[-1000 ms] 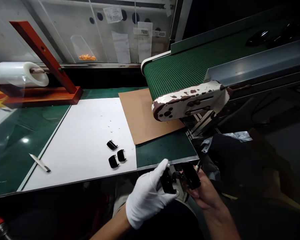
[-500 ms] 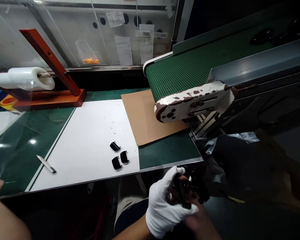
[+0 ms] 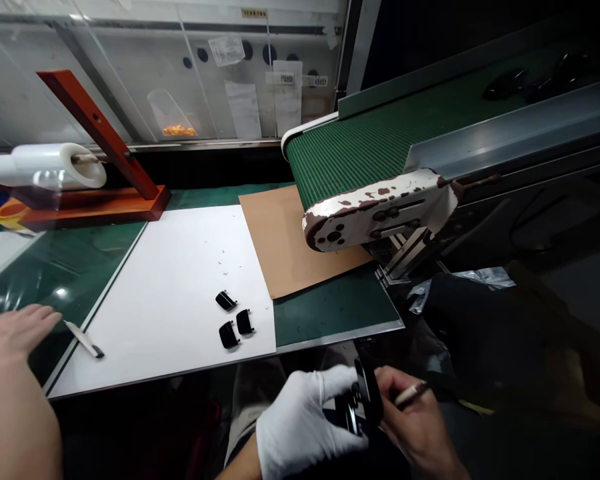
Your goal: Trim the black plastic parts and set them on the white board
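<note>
My left hand (image 3: 305, 417), in a white glove, is closed around a glossy black plastic part (image 3: 367, 393) in front of my lap, below the table edge. Just right of it is my bare right hand (image 3: 413, 417), its fingers wrapped round a slim pen-like tool (image 3: 411, 395). The tool's rear end sticks out between thumb and finger; its tip is hidden behind the black part. Three small black plastic pieces, one of them nearest the edge (image 3: 229, 335), lie together on the white sheet (image 3: 180, 267).
Another person's hand (image 3: 23, 330) reaches in from the left, near a white pen-like tool (image 3: 84, 339). A green conveyor belt (image 3: 350, 160) ends above brown cardboard (image 3: 290, 247). A plastic film roll (image 3: 55, 165) sits on a red stand (image 3: 100, 210). Dark parts (image 3: 505, 85) rest farther up the belt.
The other person's hand has moved farther in over the table. My gloved hand has shifted left and down, turning the black part. My right hand and its tool now show more clearly.
</note>
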The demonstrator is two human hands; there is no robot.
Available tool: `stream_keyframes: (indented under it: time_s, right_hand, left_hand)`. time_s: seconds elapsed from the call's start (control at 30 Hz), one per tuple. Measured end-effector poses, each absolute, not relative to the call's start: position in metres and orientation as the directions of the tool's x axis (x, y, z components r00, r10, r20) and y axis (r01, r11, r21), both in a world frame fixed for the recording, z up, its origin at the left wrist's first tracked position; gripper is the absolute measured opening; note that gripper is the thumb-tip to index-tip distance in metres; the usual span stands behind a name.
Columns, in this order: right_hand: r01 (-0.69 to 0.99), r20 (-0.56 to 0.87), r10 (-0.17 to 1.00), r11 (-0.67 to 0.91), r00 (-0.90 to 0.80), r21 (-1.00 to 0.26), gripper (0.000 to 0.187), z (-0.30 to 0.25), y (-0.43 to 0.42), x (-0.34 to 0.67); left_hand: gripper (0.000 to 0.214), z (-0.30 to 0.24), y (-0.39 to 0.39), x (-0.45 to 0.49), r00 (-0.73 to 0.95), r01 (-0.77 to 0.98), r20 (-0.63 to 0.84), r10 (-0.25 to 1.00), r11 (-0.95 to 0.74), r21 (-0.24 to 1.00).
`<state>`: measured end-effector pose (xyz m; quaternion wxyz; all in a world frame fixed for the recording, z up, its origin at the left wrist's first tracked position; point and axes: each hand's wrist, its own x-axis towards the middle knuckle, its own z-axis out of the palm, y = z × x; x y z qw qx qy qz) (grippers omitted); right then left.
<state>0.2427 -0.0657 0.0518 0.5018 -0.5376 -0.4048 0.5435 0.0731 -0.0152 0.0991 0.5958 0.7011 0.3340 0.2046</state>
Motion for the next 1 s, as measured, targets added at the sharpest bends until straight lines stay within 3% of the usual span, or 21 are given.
stream_keyframes:
  time_s: [0.2,0.27,0.37,0.47,0.57,0.83,0.9,1.0]
  right_hand:
    - [0.271,-0.240,0.968,-0.211,-0.078,-0.939,0.025,0.068,-0.076,0.236]
    - [0.304,-0.210,0.975,-0.181,-0.066,-0.935,0.025,0.067,-0.079,0.236]
    - [0.030,-0.136,0.975,-0.143,0.174,-0.989,0.029,0.061,-0.081,0.246]
    - [-0.368,-0.219,0.868,-0.046,0.445,-0.929,0.031,0.062,-0.078,0.262]
    - [-0.592,-0.301,0.834,0.039,0.464,-0.805,0.035,0.068,-0.070,0.269]
    - [-0.607,-0.402,0.865,-0.153,0.299,-0.780,0.034,0.051,-0.066,0.266]
    - [-0.610,-0.431,0.853,-0.179,0.294,-0.772,0.034,0.044,-0.065,0.269]
    - [-0.606,-0.472,0.837,-0.228,0.278,-0.762,0.037,0.038,-0.062,0.270]
  left_hand:
    - [0.006,0.131,0.036,-0.068,0.560,0.273,0.062,0.826,-0.255,0.928]
    - [0.008,0.136,0.051,-0.109,0.393,0.276,0.266,0.880,-0.389,0.879]
    - [0.015,0.115,0.046,-0.089,0.367,0.339,0.222,0.903,-0.352,0.872]
    - [0.044,0.079,0.040,-0.006,0.408,0.409,0.117,0.905,-0.296,0.863]
    - [0.055,0.054,0.068,0.045,0.355,0.525,-0.004,0.935,-0.196,0.828]
    - [0.032,0.029,0.178,0.023,0.266,0.720,-0.145,0.953,-0.096,0.687]
    - [0.036,0.027,0.177,0.023,0.270,0.731,-0.143,0.952,-0.106,0.675]
    - [0.061,0.037,0.149,0.025,0.271,0.712,-0.093,0.958,-0.135,0.689]
